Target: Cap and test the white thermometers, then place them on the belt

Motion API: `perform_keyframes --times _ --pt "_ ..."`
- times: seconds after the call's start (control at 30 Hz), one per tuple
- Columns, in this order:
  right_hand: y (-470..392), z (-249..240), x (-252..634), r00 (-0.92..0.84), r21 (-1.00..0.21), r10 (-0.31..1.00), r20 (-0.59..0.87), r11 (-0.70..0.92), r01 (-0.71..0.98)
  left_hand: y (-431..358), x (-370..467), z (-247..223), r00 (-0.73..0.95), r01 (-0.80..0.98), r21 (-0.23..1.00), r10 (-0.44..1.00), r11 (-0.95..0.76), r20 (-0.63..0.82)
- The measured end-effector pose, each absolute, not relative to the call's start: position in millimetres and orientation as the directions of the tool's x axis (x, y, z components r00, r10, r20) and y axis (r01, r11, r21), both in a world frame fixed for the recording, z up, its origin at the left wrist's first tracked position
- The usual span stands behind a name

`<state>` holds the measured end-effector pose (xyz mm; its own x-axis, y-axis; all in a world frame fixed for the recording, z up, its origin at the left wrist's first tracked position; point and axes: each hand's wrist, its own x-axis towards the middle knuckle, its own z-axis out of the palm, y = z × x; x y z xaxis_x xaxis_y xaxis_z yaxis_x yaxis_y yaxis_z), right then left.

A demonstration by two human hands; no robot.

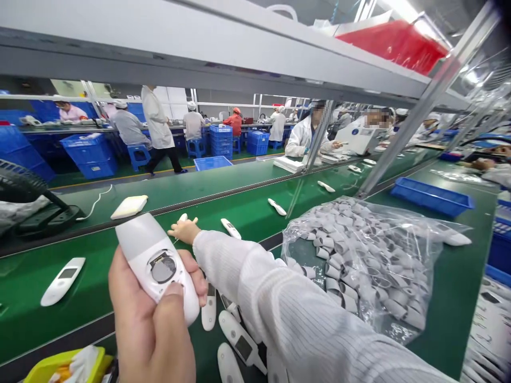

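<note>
My left hand [155, 308] grips a white handheld thermometer [138, 239], its grey cap end pointing up and left. A round open compartment on it faces me, and my thumb presses just below that. Over the green belt [24, 282], my right hand [186, 230] is stretched out with its fingers around a small white device [183, 217], of which only the tip shows. More thermometers lie on the belt, one with a display [66, 273] at the left and another [230, 229] right of my right hand. Below my right sleeve, several more thermometers [239, 340] are bunched together.
A clear bag of grey-white caps [359, 260] lies right of my arm, with a blue tray [431, 197] behind it. A yellow bin [64, 367] is at lower left, a black fan [32, 197] at far left. Metal posts and a shelf frame the belt; people work beyond.
</note>
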<state>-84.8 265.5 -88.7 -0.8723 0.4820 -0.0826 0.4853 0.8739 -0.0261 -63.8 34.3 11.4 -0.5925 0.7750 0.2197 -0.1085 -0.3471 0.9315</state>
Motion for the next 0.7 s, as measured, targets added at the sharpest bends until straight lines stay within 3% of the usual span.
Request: perform_keyframes --times 0.1,0.27,0.4,0.47,0.53,0.6,0.7 --pt "268 -87 -86 -0.816 -0.037 0.577 -0.024 0.816 0.577 35 -66 14 -0.613 -0.101 0.934 0.761 -0.344 0.214" --pt "247 -49 -45 -0.752 -0.174 0.655 0.070 0.750 0.638 34 -73 13 -0.575 -0.143 0.928 0.792 -0.343 0.204" --pt "190 -3 38 -0.780 -0.282 0.626 0.001 0.748 0.600 37 -76 5 -0.485 -0.152 0.920 0.838 -0.362 0.250" --pt "150 8 83 -0.814 -0.344 0.575 -0.081 0.750 0.564 36 -76 1 -0.427 -0.040 0.947 0.862 -0.320 0.273" --pt "108 4 123 -0.768 -0.400 0.604 -0.214 0.663 0.633 34 -74 -1 -0.402 0.167 0.949 0.860 -0.268 0.313" --pt "70 -15 154 -0.670 -0.354 0.664 -0.333 0.570 0.741 33 -70 -2 -0.421 0.385 0.890 0.812 -0.242 0.403" --pt "28 -60 186 -0.547 -0.251 0.737 -0.396 0.486 0.837 44 -66 -8 -0.424 0.610 0.774 0.757 -0.167 0.498"
